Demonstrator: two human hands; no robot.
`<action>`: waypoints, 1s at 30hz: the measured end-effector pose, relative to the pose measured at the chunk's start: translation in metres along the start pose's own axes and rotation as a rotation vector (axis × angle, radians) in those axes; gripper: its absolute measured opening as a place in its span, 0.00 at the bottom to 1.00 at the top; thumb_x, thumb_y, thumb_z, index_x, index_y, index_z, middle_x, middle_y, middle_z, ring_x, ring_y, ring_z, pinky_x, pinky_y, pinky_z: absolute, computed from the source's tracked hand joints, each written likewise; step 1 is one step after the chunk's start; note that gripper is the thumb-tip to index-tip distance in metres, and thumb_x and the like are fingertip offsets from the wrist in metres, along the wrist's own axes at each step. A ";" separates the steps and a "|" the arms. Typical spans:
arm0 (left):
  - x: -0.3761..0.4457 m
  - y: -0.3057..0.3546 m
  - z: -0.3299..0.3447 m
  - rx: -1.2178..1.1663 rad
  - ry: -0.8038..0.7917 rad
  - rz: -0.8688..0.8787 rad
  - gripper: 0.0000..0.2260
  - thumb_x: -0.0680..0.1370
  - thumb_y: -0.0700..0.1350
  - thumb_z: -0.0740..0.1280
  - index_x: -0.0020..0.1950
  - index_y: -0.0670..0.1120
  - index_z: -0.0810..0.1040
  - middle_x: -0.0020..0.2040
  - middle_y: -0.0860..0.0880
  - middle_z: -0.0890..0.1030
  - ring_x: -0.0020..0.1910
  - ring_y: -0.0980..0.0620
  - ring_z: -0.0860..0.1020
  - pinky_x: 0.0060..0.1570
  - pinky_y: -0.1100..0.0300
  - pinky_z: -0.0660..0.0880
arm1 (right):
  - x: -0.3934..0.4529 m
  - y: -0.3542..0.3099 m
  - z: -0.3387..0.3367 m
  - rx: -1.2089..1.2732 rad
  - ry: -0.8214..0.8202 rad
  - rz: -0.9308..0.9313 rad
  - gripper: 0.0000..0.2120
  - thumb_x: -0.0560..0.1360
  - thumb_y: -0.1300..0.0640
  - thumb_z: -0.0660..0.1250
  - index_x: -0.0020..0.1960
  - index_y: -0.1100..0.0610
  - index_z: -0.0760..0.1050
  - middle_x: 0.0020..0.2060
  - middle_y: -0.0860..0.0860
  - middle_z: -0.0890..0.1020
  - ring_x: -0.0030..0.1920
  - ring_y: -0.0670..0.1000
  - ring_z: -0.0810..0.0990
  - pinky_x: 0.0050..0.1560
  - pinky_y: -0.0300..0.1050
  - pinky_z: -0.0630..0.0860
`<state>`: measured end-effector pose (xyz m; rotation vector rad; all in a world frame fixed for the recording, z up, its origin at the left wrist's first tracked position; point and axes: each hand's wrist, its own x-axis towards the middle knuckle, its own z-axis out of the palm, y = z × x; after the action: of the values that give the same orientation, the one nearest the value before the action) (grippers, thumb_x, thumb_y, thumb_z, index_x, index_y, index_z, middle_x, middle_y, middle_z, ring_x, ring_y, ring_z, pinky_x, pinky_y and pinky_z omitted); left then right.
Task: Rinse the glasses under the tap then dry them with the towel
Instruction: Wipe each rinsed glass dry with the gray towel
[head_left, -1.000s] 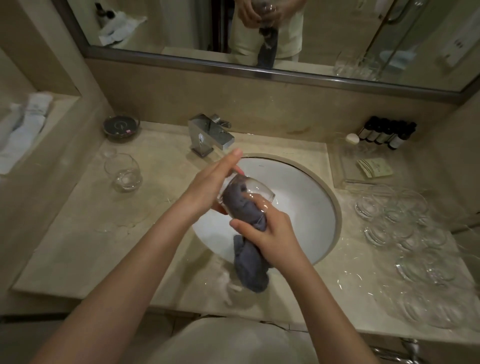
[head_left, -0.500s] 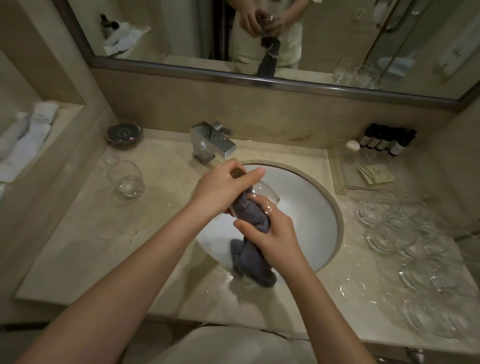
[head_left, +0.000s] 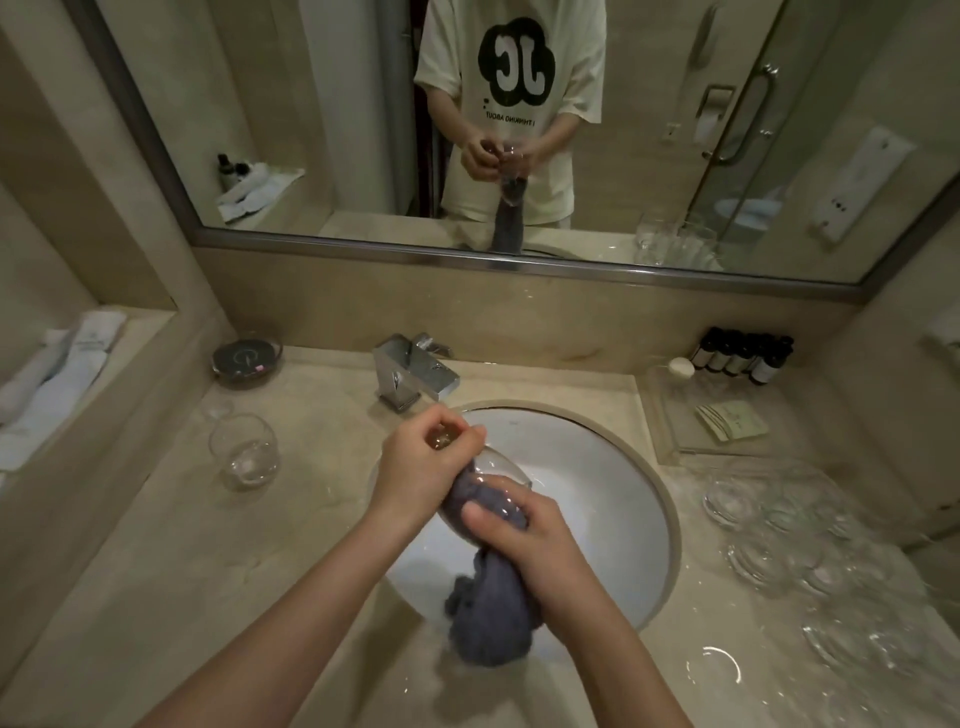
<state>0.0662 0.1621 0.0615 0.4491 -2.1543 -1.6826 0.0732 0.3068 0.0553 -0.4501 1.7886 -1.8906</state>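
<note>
Glass (head_left: 488, 475) in hand is tipped over the sink (head_left: 613, 467), and the left hand (head_left: 415, 467) has shifted its grip, fingers now curled round the base where a second ago they lay straighter along the side. Right hand (head_left: 524, 540) keeps the grey towel (head_left: 491, 603) clenched and stuffed inside the bowl. Looks like a turn-and-wipe: drying well underway, one glass (head_left: 244, 452) waiting left, a cluster of glasses (head_left: 779, 525) right.

Dim warm light, soft focus, wide-angle bending at edges
</note>
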 end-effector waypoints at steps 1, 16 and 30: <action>-0.005 -0.002 0.000 -0.064 0.009 0.125 0.12 0.65 0.57 0.69 0.36 0.49 0.77 0.32 0.55 0.80 0.33 0.58 0.76 0.40 0.64 0.73 | 0.000 -0.003 -0.002 0.203 -0.044 0.080 0.13 0.69 0.53 0.70 0.51 0.60 0.81 0.41 0.51 0.83 0.42 0.48 0.79 0.44 0.36 0.75; -0.009 -0.013 -0.007 -0.139 -0.133 0.214 0.11 0.68 0.57 0.68 0.41 0.51 0.78 0.38 0.58 0.82 0.41 0.58 0.79 0.46 0.65 0.74 | -0.004 -0.010 0.000 0.528 -0.001 0.246 0.12 0.70 0.51 0.69 0.42 0.60 0.81 0.34 0.55 0.79 0.32 0.49 0.77 0.34 0.39 0.73; -0.004 0.000 -0.011 -0.201 -0.314 0.064 0.13 0.65 0.54 0.71 0.42 0.47 0.80 0.42 0.47 0.83 0.43 0.55 0.80 0.48 0.63 0.76 | -0.015 -0.001 0.018 0.719 0.098 0.261 0.14 0.73 0.52 0.67 0.53 0.61 0.80 0.45 0.56 0.85 0.44 0.52 0.83 0.46 0.40 0.80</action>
<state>0.0745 0.1548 0.0637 0.0610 -2.1463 -2.0191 0.0955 0.2999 0.0596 0.1307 1.0330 -2.2050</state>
